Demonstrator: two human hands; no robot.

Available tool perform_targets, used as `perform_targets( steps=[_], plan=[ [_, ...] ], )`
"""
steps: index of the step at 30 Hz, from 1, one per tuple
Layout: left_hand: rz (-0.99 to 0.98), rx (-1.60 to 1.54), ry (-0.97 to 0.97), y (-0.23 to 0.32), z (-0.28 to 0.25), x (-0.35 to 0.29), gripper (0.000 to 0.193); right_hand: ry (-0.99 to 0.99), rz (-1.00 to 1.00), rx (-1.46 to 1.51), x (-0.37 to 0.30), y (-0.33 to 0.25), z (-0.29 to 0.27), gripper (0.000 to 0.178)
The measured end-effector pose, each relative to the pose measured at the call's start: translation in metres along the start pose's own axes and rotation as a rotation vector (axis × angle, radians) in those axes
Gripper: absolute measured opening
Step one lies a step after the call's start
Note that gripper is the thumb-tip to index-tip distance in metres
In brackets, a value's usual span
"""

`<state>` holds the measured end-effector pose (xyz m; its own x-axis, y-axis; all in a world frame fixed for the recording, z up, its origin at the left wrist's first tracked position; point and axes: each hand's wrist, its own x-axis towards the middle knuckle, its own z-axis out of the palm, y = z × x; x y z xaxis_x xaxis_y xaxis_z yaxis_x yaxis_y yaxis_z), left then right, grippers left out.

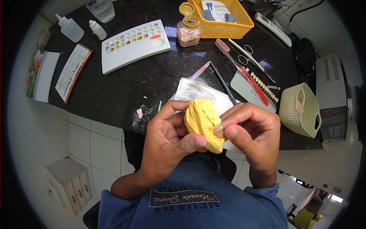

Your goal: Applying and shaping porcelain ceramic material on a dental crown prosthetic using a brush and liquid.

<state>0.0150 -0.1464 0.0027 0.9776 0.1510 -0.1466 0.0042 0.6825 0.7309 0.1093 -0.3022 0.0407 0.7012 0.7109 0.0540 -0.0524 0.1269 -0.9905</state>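
Observation:
My left hand point(162, 139) is wrapped round a yellow dental cast point(199, 119) and holds it tilted above the table's near edge, with the row of moulded teeth facing right. Between the thumb and forefinger of my right hand point(253, 133) is a small, glossy, tooth-coloured crown point(218, 131), at the cast's right side. Fingertips partly cover the crown, so whether it is seated on the cast I cannot tell. Beneath both hands lies a white sheet point(198, 91) with grey smudges, and a black-handled tool point(222, 83) rests across it.
Behind are a white palette point(129, 61) with coloured wells, a jar of pink powder point(188, 36) and a yellow basket point(225, 33). Rightward lie a red toothbrush point(253, 86), scissor-handled forceps point(251, 59), a tooth shade guide point(248, 87) and a cream basket point(293, 114). Pink crumbs point(139, 113) lie left.

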Motion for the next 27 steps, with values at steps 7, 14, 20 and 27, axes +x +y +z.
perform_targets(
  steps=[7, 14, 20, 27],
  plan=[
    [-0.025, -0.005, 0.004, 0.0015, 0.0009, -0.0009, 0.062, 0.010, 0.006, -0.016, -0.0012, -0.0007, 0.0010, 0.009],
    [0.003, 0.012, 0.009, 0.0004, -0.0009, -0.0005, 0.061, 0.012, 0.001, -0.014, 0.0001, 0.0010, 0.0019, 0.011],
    [-0.010, 0.006, 0.003, 0.0013, -0.0011, -0.0006, 0.061, 0.050, 0.003, -0.023, 0.0010, -0.0012, 0.0063, 0.014],
    [0.022, 0.015, 0.000, -0.0017, -0.0029, 0.0006, 0.061, 0.066, 0.022, -0.010, 0.0020, -0.0020, 0.0076, 0.015]
  ],
)
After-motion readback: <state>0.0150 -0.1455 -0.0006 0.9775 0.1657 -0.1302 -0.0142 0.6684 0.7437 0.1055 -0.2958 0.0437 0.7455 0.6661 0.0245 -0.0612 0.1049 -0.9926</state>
